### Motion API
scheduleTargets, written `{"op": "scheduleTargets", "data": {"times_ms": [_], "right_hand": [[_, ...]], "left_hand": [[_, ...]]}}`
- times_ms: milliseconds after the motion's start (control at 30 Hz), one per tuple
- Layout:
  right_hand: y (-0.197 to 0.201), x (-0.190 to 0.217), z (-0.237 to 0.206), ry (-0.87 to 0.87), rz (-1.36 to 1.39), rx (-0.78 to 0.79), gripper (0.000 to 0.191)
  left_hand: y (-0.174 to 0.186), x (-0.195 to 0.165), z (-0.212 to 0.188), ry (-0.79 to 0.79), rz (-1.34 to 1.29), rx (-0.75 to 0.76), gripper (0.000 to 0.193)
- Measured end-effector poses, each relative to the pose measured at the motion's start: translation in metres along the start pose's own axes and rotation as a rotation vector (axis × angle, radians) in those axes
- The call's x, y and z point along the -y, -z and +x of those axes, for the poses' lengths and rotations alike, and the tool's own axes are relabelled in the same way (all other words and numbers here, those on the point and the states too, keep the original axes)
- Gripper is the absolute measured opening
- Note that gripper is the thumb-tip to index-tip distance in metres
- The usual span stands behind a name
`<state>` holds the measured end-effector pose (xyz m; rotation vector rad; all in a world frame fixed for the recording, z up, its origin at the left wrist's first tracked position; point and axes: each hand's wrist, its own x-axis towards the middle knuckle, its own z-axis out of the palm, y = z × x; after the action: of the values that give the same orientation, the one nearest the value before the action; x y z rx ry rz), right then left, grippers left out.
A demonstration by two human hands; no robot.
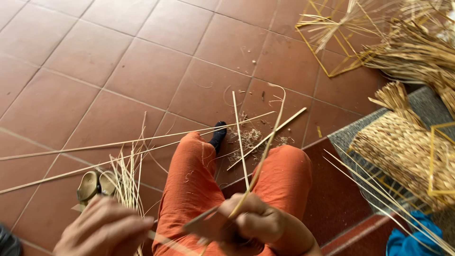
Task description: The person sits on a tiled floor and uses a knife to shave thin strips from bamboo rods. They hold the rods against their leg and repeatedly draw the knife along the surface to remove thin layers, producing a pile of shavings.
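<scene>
your right hand [258,223] pinching a thin bamboo strip [263,151], your left hand [102,232] loosely curled by loose strips [128,182], orange trousers [194,180] beneath

Paved in large terracotta floor tiles [95,61] with pale grout lines, lit by soft, even daylight. At right, perhaps a grey stone step [429,106] above a dark red ledge [339,199].

The person wears loose orange trousers of thin, creased cloth [199,189], flecked with pale fibre shavings. One foot is in a black sock [218,135]. Both hands, left [102,232] and right [256,223], are bare, without sleeves or rings showing.
</scene>
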<state>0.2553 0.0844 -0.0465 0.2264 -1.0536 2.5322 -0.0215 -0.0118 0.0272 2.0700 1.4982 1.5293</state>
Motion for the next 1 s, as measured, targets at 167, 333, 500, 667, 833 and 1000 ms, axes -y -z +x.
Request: {"op": "scheduleTargets", "data": {"times_ms": [167, 333, 500, 667, 833, 1000], "right_hand": [[0.000, 0.008, -0.001, 0.058, 0.072, -0.201, 0.055], [0.028, 0.009, 0.013, 0.113, -0.040, -0.451, 0.059], [0.059, 0.012, 0.030, 0.070, -0.001, -0.483, 0.059], [0.072, 0.014, 0.031, 0.067, -0.015, -0.491, 0.060], [0.092, 0.018, 0.037, 0.078, -0.102, -0.533, 0.058], [0.112, 0.018, 0.038, 0.073, -0.034, -0.533, 0.060]], "left_hand": [[-0.006, 0.005, -0.002, 0.057, -0.047, 0.085, 0.021], [-0.018, 0.014, 0.006, -0.002, -0.122, 0.110, 0.016], [-0.030, 0.021, 0.002, 0.029, -0.098, 0.109, 0.014], [-0.033, 0.029, -0.007, 0.175, -0.052, 0.065, 0.013], [-0.035, 0.038, -0.015, 0.238, -0.048, 0.079, 0.013], [-0.039, 0.042, -0.013, 0.265, -0.056, 0.106, 0.010]]}}
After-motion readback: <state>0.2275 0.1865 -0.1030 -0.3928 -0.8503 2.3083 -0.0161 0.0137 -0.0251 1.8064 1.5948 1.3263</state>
